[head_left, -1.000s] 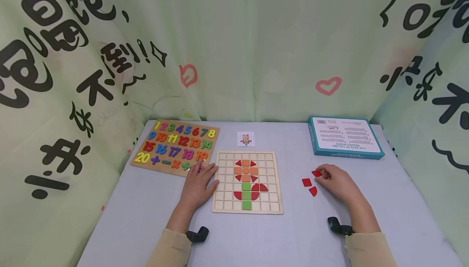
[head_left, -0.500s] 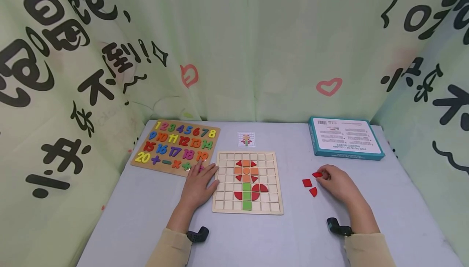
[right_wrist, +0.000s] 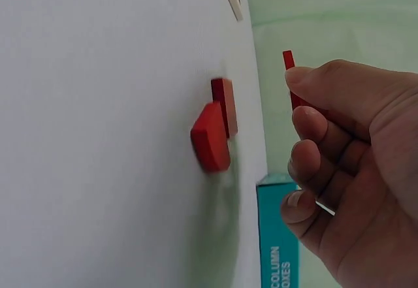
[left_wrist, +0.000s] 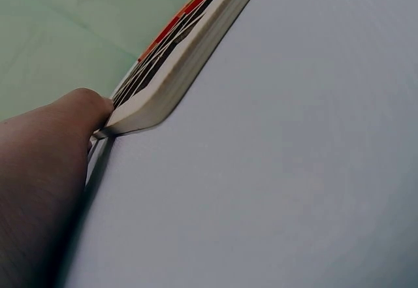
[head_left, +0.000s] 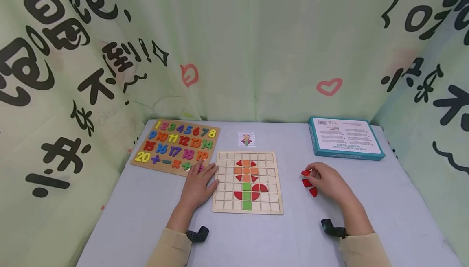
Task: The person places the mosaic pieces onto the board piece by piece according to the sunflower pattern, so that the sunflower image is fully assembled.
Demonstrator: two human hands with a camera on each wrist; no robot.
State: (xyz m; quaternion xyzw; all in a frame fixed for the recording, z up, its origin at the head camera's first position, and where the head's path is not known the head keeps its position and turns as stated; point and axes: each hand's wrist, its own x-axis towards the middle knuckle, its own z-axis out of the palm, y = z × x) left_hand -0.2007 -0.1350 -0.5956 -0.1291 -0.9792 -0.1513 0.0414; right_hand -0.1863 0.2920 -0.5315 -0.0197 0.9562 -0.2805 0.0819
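My right hand [head_left: 325, 179] pinches a thin red tile [right_wrist: 288, 61] between thumb and forefinger, held off the table. Close below it on the cloth lie a red square tile [head_left: 307, 183] and a red quarter-circle tile [head_left: 313, 192]. My left hand [head_left: 198, 184] rests with fingers extended, its thumb at the left edge of the wooden grid board [head_left: 227, 206] and its fingertips over the lower edge of the number board [head_left: 146, 164]. Orange, red and green tiles sit in the grid as a flower, with red pieces beside the green stem [head_left: 246, 195].
A small picture card [head_left: 246, 139] of a flower pattern lies behind the grid board. At the back right is a teal box [head_left: 346, 137] with a white printed top. A pale green curtain [head_left: 253, 47] hangs around the table.
My right hand has moved left with the red tile, lifting it over the spot just behind the two other red tiles. The left hand stays in place.
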